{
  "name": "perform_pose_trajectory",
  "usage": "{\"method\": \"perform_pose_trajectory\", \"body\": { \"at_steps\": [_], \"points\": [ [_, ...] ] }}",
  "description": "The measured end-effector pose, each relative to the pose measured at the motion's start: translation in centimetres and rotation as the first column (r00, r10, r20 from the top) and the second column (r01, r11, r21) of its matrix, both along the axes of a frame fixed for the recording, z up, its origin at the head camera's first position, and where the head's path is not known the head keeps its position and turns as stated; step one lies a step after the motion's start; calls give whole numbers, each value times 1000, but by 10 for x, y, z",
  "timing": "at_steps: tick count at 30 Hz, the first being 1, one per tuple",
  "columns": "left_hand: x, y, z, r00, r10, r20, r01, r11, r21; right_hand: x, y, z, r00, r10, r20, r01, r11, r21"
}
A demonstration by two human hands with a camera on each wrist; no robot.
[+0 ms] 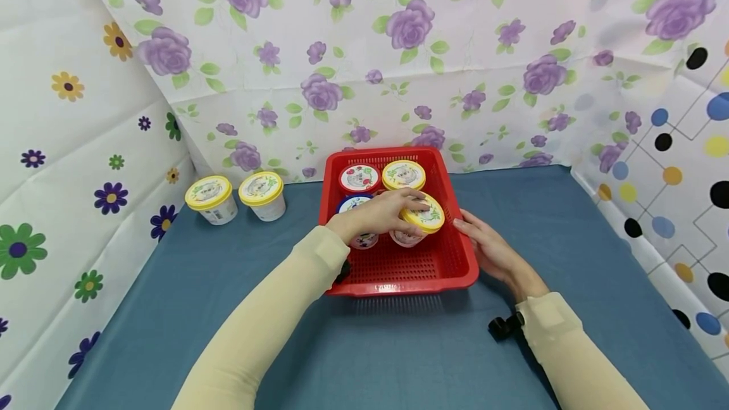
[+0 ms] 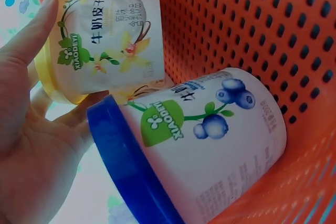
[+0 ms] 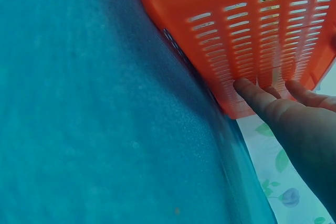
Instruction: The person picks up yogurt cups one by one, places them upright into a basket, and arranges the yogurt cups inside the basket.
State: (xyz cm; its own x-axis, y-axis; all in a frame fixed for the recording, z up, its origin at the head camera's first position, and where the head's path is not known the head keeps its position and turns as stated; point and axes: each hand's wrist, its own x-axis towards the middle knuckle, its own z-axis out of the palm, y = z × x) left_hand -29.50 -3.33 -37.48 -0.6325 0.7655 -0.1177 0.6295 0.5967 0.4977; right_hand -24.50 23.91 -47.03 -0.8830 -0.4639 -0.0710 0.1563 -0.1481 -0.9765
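My left hand reaches into a red plastic basket and grips a yellow-lidded yogurt cup round its lid. In the left wrist view, thumb and fingers lie on either side of the yellow lid, and the cup shows a vanilla flower print. A blue-lidded cup with blueberries on it stands beside the held cup, partly hidden by my left hand in the head view. Against the basket's right outer wall, my right hand rests with its fingers nearly straight, touching the slotted side.
Inside the basket's far end are a red-lidded cup and another yellow-lidded cup. Two yellow-lidded cups, one left and one right, stand on the blue tablecloth. A flowered sheet hangs behind.
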Motion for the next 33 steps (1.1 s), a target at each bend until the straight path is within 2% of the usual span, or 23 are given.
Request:
{"method": "perform_pose_trajectory", "body": {
  "at_steps": [9, 17, 28, 33],
  "points": [
    [0, -4, 2, 997, 29, -65, -33, 998, -58, 0, 1, -1, 1000, 3, -11, -3, 1000, -10],
    [1, -7, 4, 998, 50, -45, -53, 997, -57, 0, 0, -1, 1000, -7, -10, 7, 1000, -5],
    [1, -7, -1, 992, 121, -35, -122, 992, -37, 0, -1, 0, 1000, 9, -18, -9, 1000, -1],
    [3, -5, -2, 993, 115, -40, -117, 992, -46, 0, -1, 0, 1000, 2, -11, -2, 1000, 0]
  ]
}}
